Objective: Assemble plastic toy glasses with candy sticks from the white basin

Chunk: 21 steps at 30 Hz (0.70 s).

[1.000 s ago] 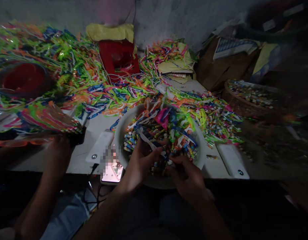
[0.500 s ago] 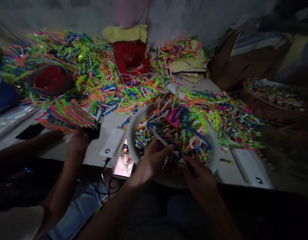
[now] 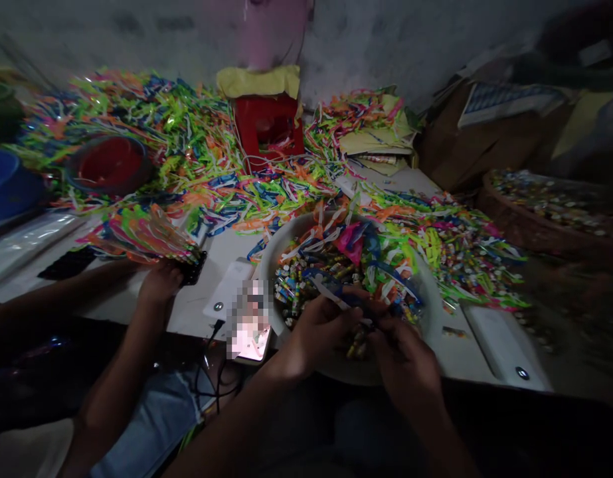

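Over a round pale basin (image 3: 267, 265), my left hand (image 3: 326, 325) pinches a blue-and-white plastic strip (image 3: 331, 291) between thumb and fingers. My right hand (image 3: 403, 345) is closed close beside it, its fingertips meeting the strip's near end; what exactly they grip is too dark to make out. Small printed tubes with white ends (image 3: 291, 285) lie in the basin below my hands. Coloured plastic strips, a pink piece (image 3: 350, 243) among them, rest on its far side.
At left, a co-worker's hand (image 3: 161, 287) is at a dark rack (image 3: 192, 269) of coloured strips. A lit phone (image 3: 251, 342) and white power banks (image 3: 503, 345) flank the basin. Behind are strip heaps (image 3: 161, 119), a red stool (image 3: 244, 129) and a brown tub (image 3: 525, 212) of tubes.
The camera view has shifted slightly, so the scene sits lower and a bit to the right. My hands stay together over the basin, the strip still in my left fingers.
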Each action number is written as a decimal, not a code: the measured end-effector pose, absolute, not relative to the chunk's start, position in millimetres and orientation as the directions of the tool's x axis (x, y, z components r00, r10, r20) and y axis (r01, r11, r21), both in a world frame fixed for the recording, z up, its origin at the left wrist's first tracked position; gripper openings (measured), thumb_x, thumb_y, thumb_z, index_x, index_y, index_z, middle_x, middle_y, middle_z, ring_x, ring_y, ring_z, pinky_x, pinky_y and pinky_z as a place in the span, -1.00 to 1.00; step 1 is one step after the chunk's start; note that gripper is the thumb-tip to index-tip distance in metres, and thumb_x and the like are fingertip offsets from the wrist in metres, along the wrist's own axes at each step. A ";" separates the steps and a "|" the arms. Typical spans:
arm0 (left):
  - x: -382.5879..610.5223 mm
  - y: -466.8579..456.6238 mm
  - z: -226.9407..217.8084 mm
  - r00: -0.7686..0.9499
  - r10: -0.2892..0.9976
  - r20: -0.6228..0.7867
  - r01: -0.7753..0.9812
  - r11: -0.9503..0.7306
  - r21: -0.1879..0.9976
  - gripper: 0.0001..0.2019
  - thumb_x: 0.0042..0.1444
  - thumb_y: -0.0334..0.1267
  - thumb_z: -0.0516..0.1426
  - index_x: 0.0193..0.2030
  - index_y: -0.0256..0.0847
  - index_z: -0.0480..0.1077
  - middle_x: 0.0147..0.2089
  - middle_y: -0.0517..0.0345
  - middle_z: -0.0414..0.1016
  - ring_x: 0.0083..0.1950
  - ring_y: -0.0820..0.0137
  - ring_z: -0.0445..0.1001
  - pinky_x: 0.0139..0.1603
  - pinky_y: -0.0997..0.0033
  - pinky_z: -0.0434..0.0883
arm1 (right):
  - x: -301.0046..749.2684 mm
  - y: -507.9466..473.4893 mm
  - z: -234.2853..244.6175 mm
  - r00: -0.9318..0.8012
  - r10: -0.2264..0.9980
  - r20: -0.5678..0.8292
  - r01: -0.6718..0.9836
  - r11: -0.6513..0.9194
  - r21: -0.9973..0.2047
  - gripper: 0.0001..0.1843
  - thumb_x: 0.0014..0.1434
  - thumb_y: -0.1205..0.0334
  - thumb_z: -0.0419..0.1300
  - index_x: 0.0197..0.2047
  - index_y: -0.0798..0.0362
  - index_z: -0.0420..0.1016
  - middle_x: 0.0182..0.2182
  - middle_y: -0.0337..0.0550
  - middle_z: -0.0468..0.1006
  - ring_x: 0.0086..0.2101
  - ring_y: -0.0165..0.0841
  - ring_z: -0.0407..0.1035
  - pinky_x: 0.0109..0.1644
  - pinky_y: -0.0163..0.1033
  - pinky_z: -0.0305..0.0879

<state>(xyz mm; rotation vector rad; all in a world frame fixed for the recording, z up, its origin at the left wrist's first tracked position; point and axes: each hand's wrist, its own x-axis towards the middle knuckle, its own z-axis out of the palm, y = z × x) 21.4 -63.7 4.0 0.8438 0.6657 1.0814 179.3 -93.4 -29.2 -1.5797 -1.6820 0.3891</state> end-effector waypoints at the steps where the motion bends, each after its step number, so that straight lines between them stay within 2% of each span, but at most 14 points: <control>1: 19.2 -64.3 4.9 0.297 0.952 -0.077 -0.504 0.225 0.834 -0.68 0.07 -0.22 0.22 -0.03 -0.22 0.39 -0.14 0.00 0.57 -0.08 0.26 0.51 -0.01 0.31 0.38 | 179.9 -92.1 -28.9 0.026 0.955 0.294 0.704 0.191 -0.684 -0.75 0.14 0.04 0.11 -0.23 -0.01 0.48 -0.30 -0.11 0.54 -0.25 -0.24 0.43 -0.20 -0.19 0.36; 3: 8.3 -63.8 7.5 0.175 0.979 -0.105 -0.524 0.183 0.831 -0.61 0.08 -0.18 0.21 0.05 -0.17 0.30 -0.15 0.02 0.56 -0.19 0.32 0.54 -0.16 0.38 0.42 | 180.7 -89.4 -27.1 -0.101 0.974 0.205 0.713 0.214 -0.667 -0.67 0.13 0.03 0.13 -0.06 -0.06 0.46 -0.19 -0.13 0.55 -0.19 -0.22 0.44 -0.16 -0.16 0.37; 5: -12.6 -61.2 10.6 -0.002 0.994 -0.107 -0.495 0.092 0.864 -0.54 0.07 -0.13 0.21 0.10 -0.11 0.24 -0.19 0.08 0.56 -0.37 0.42 0.51 -0.39 0.49 0.39 | 179.4 -87.4 -24.5 -0.181 0.969 0.166 0.747 0.245 -0.618 -0.60 0.11 0.03 0.17 0.02 -0.10 0.41 -0.13 -0.16 0.55 -0.14 -0.20 0.44 -0.11 -0.12 0.35; 8: -54.5 -57.1 14.4 -0.201 0.973 -0.114 -0.377 0.031 0.926 -0.45 0.01 -0.08 0.24 0.13 -0.09 0.23 -0.28 0.16 0.54 -0.57 0.53 0.37 -0.60 0.57 0.26 | 173.1 -85.8 -19.8 -0.244 0.952 0.184 0.801 0.305 -0.516 -0.73 0.13 0.07 0.19 -0.10 -0.08 0.47 -0.18 -0.17 0.56 -0.13 -0.19 0.43 -0.03 -0.06 0.28; 10: -80.2 -57.1 14.8 -0.235 0.958 -0.163 -0.259 0.099 0.961 -0.43 -0.04 -0.04 0.26 0.13 -0.07 0.28 -0.29 0.17 0.54 -0.55 0.50 0.37 -0.60 0.54 0.26 | 168.2 -84.5 -16.6 -0.293 0.946 0.136 0.824 0.322 -0.466 -0.79 0.12 0.09 0.21 -0.17 -0.07 0.49 -0.25 -0.18 0.57 -0.19 -0.19 0.44 -0.03 -0.03 0.25; 13: -107.7 -58.9 9.1 -0.254 0.946 -0.202 -0.123 0.176 0.977 -0.45 -0.07 0.01 0.26 0.09 -0.01 0.36 -0.28 0.16 0.55 -0.44 0.37 0.44 -0.50 0.45 0.31 | 164.5 -81.6 -15.4 -0.277 0.959 0.057 0.874 0.276 -0.401 -0.76 0.04 0.07 0.28 -0.22 -0.04 0.51 -0.34 -0.16 0.57 -0.28 -0.16 0.44 -0.13 -0.03 0.26; 16: -132.1 -52.3 -7.1 -0.275 0.936 -0.219 -0.004 0.227 0.974 -0.42 -0.02 0.06 0.21 0.15 -0.06 0.32 -0.17 0.09 0.53 -0.42 0.38 0.44 -0.49 0.46 0.29 | 165.6 -79.7 -20.3 -0.288 0.954 0.087 0.881 0.300 -0.365 -0.73 0.01 0.02 0.30 -0.25 -0.03 0.51 -0.33 -0.15 0.59 -0.29 -0.17 0.45 -0.16 -0.06 0.24; 19: -163.4 -34.2 -32.0 -0.391 0.910 -0.137 0.315 0.271 0.910 -0.38 0.05 0.05 0.13 0.22 -0.17 0.23 -0.01 -0.04 0.47 -0.41 0.38 0.45 -0.46 0.44 0.30 | 167.1 -80.7 -26.0 -0.320 0.936 0.144 0.869 0.351 -0.349 -0.71 0.08 0.00 0.24 -0.21 -0.01 0.50 -0.32 -0.14 0.59 -0.28 -0.17 0.45 -0.13 -0.05 0.22; 21: -181.6 -22.2 -47.2 -0.407 0.913 -0.023 0.464 0.228 0.856 -0.45 0.06 -0.02 0.13 0.17 -0.20 0.27 0.05 -0.10 0.44 -0.20 0.23 0.50 -0.27 0.33 0.37 | 166.8 -82.2 -27.3 -0.300 0.938 0.173 0.883 0.342 -0.322 -0.66 0.12 0.00 0.20 -0.11 0.03 0.48 -0.27 -0.09 0.58 -0.23 -0.13 0.45 -0.09 0.00 0.20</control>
